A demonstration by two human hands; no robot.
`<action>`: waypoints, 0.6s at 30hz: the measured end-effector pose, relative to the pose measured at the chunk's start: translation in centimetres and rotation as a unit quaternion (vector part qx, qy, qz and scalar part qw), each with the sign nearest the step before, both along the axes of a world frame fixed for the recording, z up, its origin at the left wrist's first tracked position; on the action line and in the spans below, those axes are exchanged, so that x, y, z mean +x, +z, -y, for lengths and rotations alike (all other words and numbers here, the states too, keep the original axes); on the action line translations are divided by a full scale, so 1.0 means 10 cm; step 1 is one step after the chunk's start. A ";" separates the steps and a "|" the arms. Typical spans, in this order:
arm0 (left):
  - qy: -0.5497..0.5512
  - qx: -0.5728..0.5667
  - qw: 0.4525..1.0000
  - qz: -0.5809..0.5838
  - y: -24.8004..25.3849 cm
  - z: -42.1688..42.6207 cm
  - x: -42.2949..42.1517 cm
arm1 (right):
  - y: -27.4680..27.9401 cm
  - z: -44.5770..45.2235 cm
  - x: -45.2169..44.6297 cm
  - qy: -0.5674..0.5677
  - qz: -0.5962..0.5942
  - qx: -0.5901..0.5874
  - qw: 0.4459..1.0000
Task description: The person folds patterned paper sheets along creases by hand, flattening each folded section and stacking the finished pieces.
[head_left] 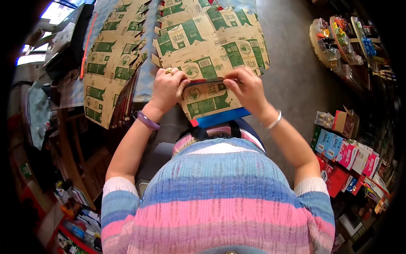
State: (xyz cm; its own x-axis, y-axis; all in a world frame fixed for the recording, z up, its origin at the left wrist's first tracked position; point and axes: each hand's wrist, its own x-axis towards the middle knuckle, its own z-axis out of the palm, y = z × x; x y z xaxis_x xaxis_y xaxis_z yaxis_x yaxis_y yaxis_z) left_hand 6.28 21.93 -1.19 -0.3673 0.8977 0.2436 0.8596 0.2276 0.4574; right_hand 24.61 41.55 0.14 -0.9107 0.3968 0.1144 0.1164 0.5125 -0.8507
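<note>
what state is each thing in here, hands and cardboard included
left hand: closed, fingers pinching the near cardboard's far edge
right hand: closed, fingers pinching along the same edge
near cardboard: held, printed side up; folded or separate, cannot tell
far cardboard: printed side up
left-side pile: layered, edges staggered
blue strip: lying along the near cardboard's near edge
orange box: looks open, flap raised

No wording can be read with certainty. The card [211, 99] bears large Chinese-looking characters and a round green emblem. The top sheet [203, 48] repeats such characters, with barcodes whose digits are too small to read. The left stack [111, 63] carries similar green print. Lettering on the blue boxes [329, 143] and pink boxes [347, 155] is too blurred.
</note>
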 end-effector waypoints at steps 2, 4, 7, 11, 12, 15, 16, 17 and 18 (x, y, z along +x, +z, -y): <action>0.006 -0.037 0.999 0.033 0.17 -0.03 -0.01 | 0.05 0.24 0.15 -0.042 0.125 -0.440 0.888; -0.007 -0.028 0.999 0.039 0.23 -0.06 -0.02 | -0.04 0.38 0.12 -0.164 0.080 -0.605 0.775; 0.002 -0.041 0.997 0.057 0.33 -0.05 0.03 | -0.15 0.36 0.04 -0.252 -0.032 -0.665 0.702; 0.105 0.044 0.991 -0.066 0.37 -0.04 0.13 | -0.26 0.34 -0.02 -0.291 -0.071 -0.637 0.711; 0.150 0.087 0.976 -0.135 0.38 -0.03 0.13 | -0.25 0.34 -0.03 -0.293 -0.068 -0.629 0.717; 0.216 0.143 0.931 0.257 0.16 0.03 0.18 | -0.18 0.36 -0.04 -0.314 -0.083 -0.629 0.706; 0.218 0.175 0.870 0.406 0.09 0.01 0.21 | -0.17 0.37 -0.04 -0.318 -0.090 -0.627 0.705; 0.226 0.218 0.799 0.512 -0.02 -0.01 0.22 | -0.17 0.38 -0.04 -0.313 -0.093 -0.626 0.708; 0.217 0.214 0.761 0.573 0.05 -0.03 0.22 | -0.17 0.38 -0.04 -0.308 -0.096 -0.625 0.711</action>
